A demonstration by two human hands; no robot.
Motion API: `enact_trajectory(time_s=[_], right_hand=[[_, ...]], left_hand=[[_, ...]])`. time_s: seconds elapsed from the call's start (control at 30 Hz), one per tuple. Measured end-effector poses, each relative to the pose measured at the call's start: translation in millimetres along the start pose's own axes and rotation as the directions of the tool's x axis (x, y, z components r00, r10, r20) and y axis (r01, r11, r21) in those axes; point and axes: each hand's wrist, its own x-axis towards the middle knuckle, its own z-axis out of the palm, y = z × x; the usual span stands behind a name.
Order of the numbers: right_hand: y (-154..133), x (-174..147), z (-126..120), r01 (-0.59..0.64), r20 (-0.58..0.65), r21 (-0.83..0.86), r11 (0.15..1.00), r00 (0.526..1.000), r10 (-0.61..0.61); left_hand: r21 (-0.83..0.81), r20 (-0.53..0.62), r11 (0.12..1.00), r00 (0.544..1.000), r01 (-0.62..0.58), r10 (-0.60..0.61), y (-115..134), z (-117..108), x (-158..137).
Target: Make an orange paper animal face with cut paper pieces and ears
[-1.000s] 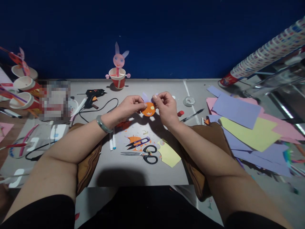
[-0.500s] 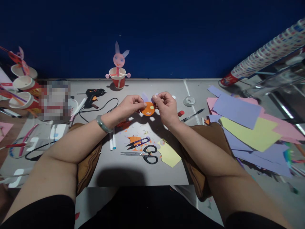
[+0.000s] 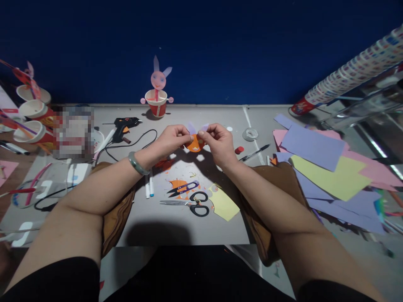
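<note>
Between my hands, above the table, is a round orange paper face (image 3: pixel 194 147) with a pale mouth and two purple paper ears (image 3: pixel 192 127) at its top. My left hand (image 3: pixel 176 137) pinches its left edge near one ear. My right hand (image 3: pixel 218 142) pinches the upper right, where the other ear meets the disc, and its thumb covers part of the face. Below them lie orange paper scraps (image 3: pixel 178 184), purple-handled thread snips (image 3: pixel 185 188), black-handled scissors (image 3: pixel 197 204) and a cut piece of yellow paper (image 3: pixel 226 204).
A cup with a pink paper rabbit (image 3: pixel 157 100) stands by the blue wall. A glue gun (image 3: pixel 122 128) with its cable lies left, near several decorated cups (image 3: pixel 33 132). Tape (image 3: pixel 251 134), a pen (image 3: pixel 256 152), coloured paper (image 3: pixel 315 144) and stacked cups (image 3: pixel 343 75) are right.
My right thumb and fingers have shifted slightly left and down onto the face, and the right ear shows more now. My left hand keeps its pinch.
</note>
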Motion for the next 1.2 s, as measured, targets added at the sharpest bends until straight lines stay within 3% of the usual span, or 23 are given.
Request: enact_trajectory(time_s=[0.5,0.63,0.77,1.2], right_hand=[[-2.4,0.4,-0.8,-0.04,0.019,0.017,0.999,0.999,0.039],[0.1,4.4,0.2,-0.108,-0.025,0.077,0.991,0.994,0.111],[0.6,5.6,0.7,-0.181,0.011,0.08,0.98,0.984,0.18],[1.0,2.2,-2.4,-0.073,0.083,-0.094,0.993,0.993,0.081]], left_hand=[[0.008,-0.007,1.0,1.0,0.0,0.0,2.3,0.8,-1.3],[-0.029,-0.019,0.999,0.999,0.025,-0.026,4.8,0.6,-0.6],[-0.045,-0.017,0.998,0.999,0.043,-0.044,4.3,1.0,-0.4],[-0.014,0.069,1.0,0.997,0.017,-0.016,-0.9,-0.9,0.5]])
